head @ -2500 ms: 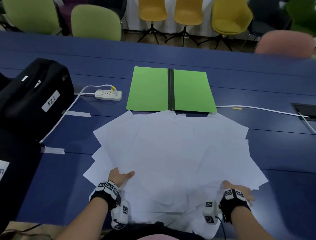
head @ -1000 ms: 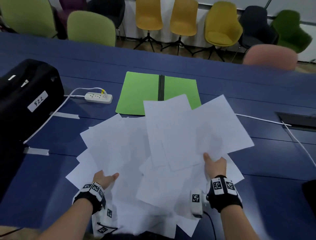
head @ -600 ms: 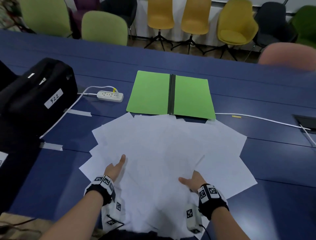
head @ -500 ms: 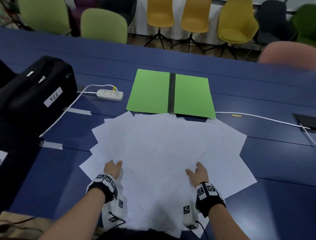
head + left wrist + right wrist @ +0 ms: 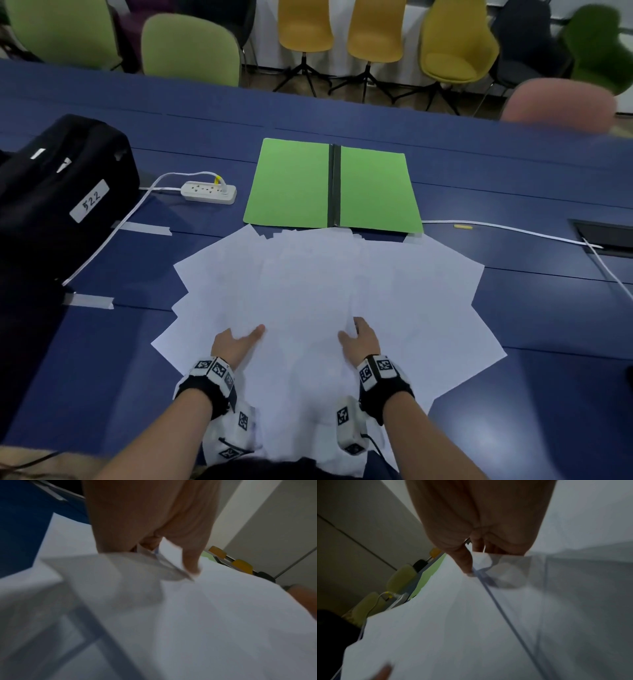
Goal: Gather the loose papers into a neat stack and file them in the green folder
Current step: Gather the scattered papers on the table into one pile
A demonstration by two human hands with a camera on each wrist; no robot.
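Several loose white papers (image 5: 325, 284) lie fanned out on the blue table (image 5: 548, 394), overlapping in a wide half circle. The green folder (image 5: 291, 185) lies open and flat just beyond them, its black spine in the middle. My left hand (image 5: 236, 342) and right hand (image 5: 359, 339) sit near the front middle of the fan, a short gap apart. In the left wrist view the left hand (image 5: 169, 557) pinches sheet edges between thumb and fingers. In the right wrist view the right hand (image 5: 476, 559) pinches a lifted sheet corner the same way.
A black bag (image 5: 58, 205) labelled 522 fills the left side. A white power strip (image 5: 209, 192) with its cord lies left of the folder. A white cable (image 5: 507, 229) runs right to a table hatch (image 5: 606, 240). Chairs (image 5: 188, 51) line the far edge.
A second ago my right hand held a bunch of sheets up over the folder; they lie flat again. Both hands have since slid inward toward the middle of the fan.
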